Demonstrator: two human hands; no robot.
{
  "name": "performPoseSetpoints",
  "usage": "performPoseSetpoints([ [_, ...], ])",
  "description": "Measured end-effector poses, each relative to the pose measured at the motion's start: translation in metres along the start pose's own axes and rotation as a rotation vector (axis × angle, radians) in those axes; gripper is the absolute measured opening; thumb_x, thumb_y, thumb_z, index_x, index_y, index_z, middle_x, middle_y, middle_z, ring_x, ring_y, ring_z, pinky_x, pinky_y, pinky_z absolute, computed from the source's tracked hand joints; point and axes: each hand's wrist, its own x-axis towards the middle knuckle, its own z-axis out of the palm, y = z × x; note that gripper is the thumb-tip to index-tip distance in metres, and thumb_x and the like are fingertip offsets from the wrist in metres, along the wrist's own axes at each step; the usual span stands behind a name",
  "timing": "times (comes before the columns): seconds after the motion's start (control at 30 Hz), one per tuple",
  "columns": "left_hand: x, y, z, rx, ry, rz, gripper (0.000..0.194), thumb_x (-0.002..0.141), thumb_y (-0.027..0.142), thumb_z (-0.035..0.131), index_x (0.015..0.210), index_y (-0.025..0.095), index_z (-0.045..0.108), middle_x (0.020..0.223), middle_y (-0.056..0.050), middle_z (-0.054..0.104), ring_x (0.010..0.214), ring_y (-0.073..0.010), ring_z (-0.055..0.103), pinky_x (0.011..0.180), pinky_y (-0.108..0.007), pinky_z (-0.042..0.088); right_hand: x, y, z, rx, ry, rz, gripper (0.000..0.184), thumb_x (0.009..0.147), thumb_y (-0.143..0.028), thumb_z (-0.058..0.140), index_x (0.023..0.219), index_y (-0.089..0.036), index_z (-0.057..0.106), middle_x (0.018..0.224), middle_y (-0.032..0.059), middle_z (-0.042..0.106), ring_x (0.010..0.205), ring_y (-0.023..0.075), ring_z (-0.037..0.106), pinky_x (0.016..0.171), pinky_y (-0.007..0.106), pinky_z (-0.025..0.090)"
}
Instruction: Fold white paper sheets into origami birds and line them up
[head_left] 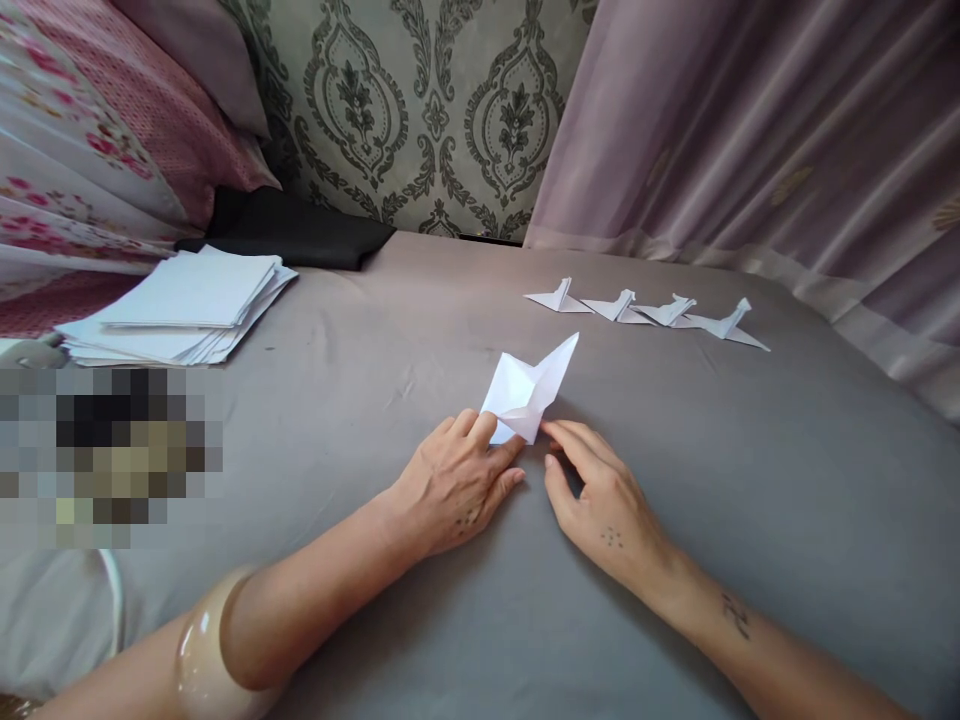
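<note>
"Paper, white, part-folded w/ a long pointed flap: where's it rel. to the fingers?"

"On the grey cloth-covered surface, just ahead of both hands. L hand: fingers on its near-left edge, thumb off it; can't tell if they're pinching. R hand: index tip at near-right edge, touching or just beside, can't tell; thumb & index apart."

"Pointing which way?"

"Flap tip aims far-right, away from the person. Long axis approx. near-left to far-right. Blunt corner faces the person, betw. the hands."

"Edges, room?"

"Four small white folded-paper birds in a row beyond, to the right; near the flap tip but apart. Stack of white paper sheets well off left, bare cloth betw. Grey patterned wall at back."
</note>
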Motion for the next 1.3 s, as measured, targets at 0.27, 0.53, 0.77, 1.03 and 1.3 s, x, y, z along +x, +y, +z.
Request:
performPoseSetpoints([
  [0.27, -0.010, 0.000, 0.002, -0.035, -0.014, -0.009, 0.047, 0.098, 0.044, 0.024, 0.131, 0.020, 0.047, 0.098, -0.009, 0.052, 0.080, -0.0212, 0.045, 0.075, -0.038, 0.044, -0.007, -0.007, -0.004, -0.179, -0.120, -0.114, 0.042, 0.091, -0.022, 0.042, 0.132, -0.011, 0.048, 0.125, 0.0135, 0.057, 0.110, 0.0258, 0.053, 0.093, 0.044, 0.048],
  [0.53, -0.021, -0.012, -0.015, -0.236, -0.073, 0.028, 0.036, 0.098, 0.035, 0.036, 0.123, 0.017, 0.054, 0.105, -0.009, 0.058, 0.095, -0.0217, 0.054, 0.082, -0.035, 0.049, -0.006, -0.010, -0.005, -0.232, -0.154, -0.151, 0.042, 0.092, -0.023, 0.040, 0.131, -0.010, 0.050, 0.126, 0.0151, 0.056, 0.109, 0.0278, 0.051, 0.091, 0.046, 0.047],
  [0.77, -0.025, -0.029, -0.021, -0.364, -0.041, 0.053, 0.028, 0.097, 0.025, 0.038, 0.113, 0.021, 0.062, 0.113, -0.006, 0.064, 0.104, -0.0194, 0.058, 0.088, -0.032, 0.050, -0.007, -0.009, -0.005, -0.220, -0.138, -0.161, 0.039, 0.092, -0.023, 0.040, 0.128, -0.013, 0.054, 0.124, 0.0143, 0.058, 0.106, 0.0276, 0.053, 0.089, 0.046, 0.047],
  [1.03, -0.020, -0.032, -0.019, -0.455, 0.009, -0.005, 0.028, 0.096, 0.024, 0.041, 0.097, 0.020, 0.069, 0.107, -0.005, 0.069, 0.102, -0.0195, 0.059, 0.088, -0.033, 0.050, -0.006, -0.007, -0.006, -0.176, -0.132, -0.164, 0.038, 0.092, -0.022, 0.041, 0.124, -0.011, 0.057, 0.121, 0.0131, 0.059, 0.106, 0.0260, 0.053, 0.091, 0.044, 0.047],
  [1.3, -0.011, -0.032, -0.013, -0.535, 0.158, -0.431, 0.019, 0.087, 0.022, 0.051, 0.101, 0.019, 0.064, 0.090, -0.004, 0.065, 0.075, -0.0149, 0.060, 0.066, -0.027, 0.049, -0.005, -0.003, -0.005, -0.161, -0.124, -0.177, 0.036, 0.092, -0.021, 0.042, 0.122, -0.009, 0.059, 0.120, 0.0123, 0.060, 0.106, 0.0249, 0.052, 0.092, 0.043, 0.047],
])
